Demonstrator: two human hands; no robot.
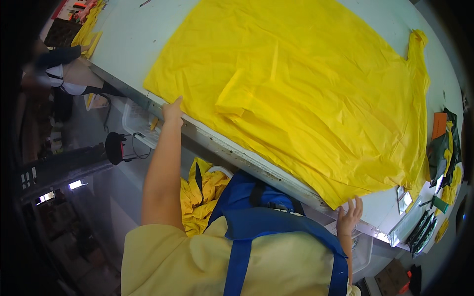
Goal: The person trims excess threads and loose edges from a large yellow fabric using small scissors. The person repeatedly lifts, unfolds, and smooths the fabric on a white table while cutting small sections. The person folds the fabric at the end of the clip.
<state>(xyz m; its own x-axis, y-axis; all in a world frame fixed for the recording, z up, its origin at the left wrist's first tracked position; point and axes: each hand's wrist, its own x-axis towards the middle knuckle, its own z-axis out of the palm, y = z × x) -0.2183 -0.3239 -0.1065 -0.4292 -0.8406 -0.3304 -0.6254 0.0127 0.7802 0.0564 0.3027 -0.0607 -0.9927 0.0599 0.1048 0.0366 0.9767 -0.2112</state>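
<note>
A large yellow garment [306, 113] of thin, creased fabric lies spread across the pale table [123, 44]. It has a raised flap, like a pocket, near its middle, and a sleeve-like strip at the far right. My left hand [173, 111] is at the garment's near left edge, over the table's rim, its fingers closed on the fabric edge and partly hidden. Beside the near right corner of the garment is my right hand [349, 217], fingers apart and fingertips at the table edge, holding nothing.
Under the table sit a heap of yellow fabric [200, 197] and a white plastic basket [138, 121]. Dark packets [422, 232], a green box-like item [439, 203] and an orange piece [439, 126] lie at the table's right. Another person [64, 74] works at the far left.
</note>
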